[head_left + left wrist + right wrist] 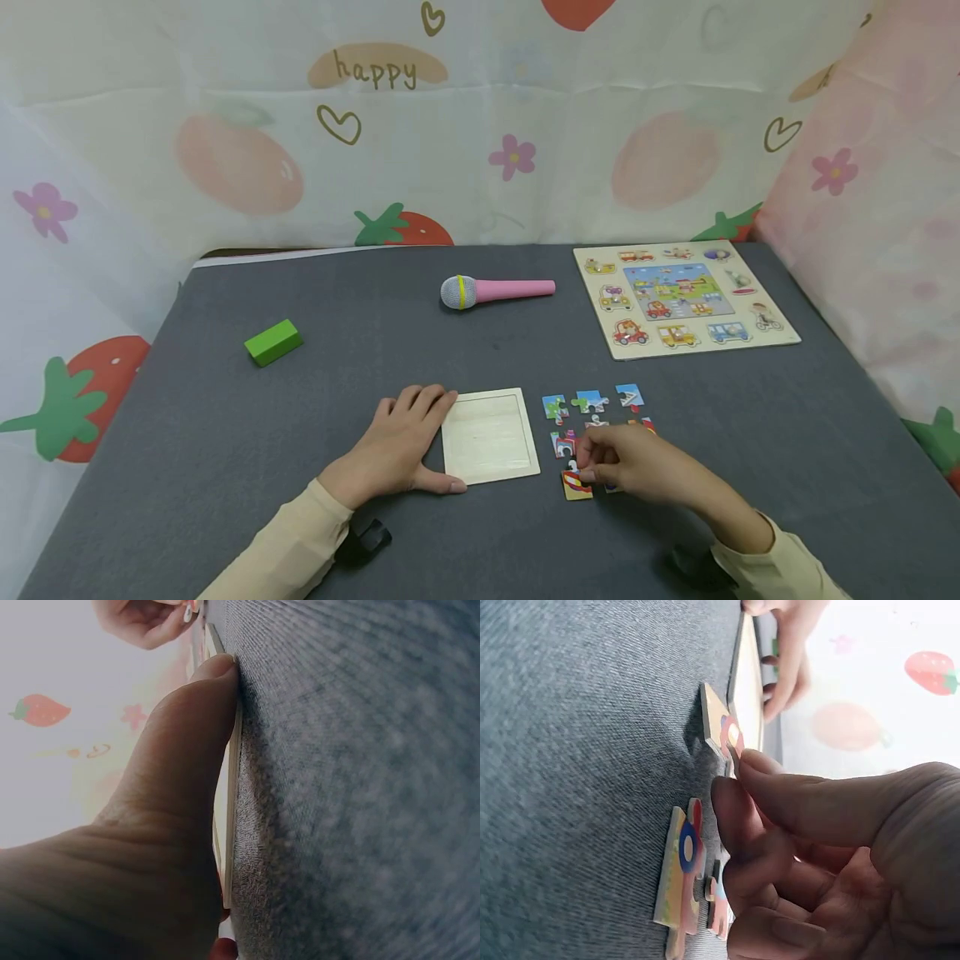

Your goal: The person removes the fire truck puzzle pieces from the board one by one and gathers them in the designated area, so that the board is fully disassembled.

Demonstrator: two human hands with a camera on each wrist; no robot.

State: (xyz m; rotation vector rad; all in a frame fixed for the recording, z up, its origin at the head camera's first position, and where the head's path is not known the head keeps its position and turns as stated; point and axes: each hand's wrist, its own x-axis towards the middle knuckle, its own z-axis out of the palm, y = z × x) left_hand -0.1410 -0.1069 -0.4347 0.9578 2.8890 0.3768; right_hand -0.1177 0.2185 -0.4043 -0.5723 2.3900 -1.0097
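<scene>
My left hand (401, 446) holds the left side of a pale wooden puzzle tray (491, 437), thumb at the near corner and fingers at the far one. The left wrist view shows the thumb (191, 727) against the tray's edge. To the tray's right, my right hand (637, 462) pinches a yellow-and-red jigsaw piece (577, 487) between thumb and index finger. In the right wrist view that piece (718, 724) is tilted above the cloth. Loose jigsaw pieces (589, 400) lie beyond and beside this hand, some partly hidden beneath it.
A pink toy microphone (513, 289) lies farther back on the dark cloth (360, 333). At the back right is a wooden vehicle puzzle board (765, 333). A green block (273, 342) sits at the left. Behind the table hangs a printed curtain (465, 167).
</scene>
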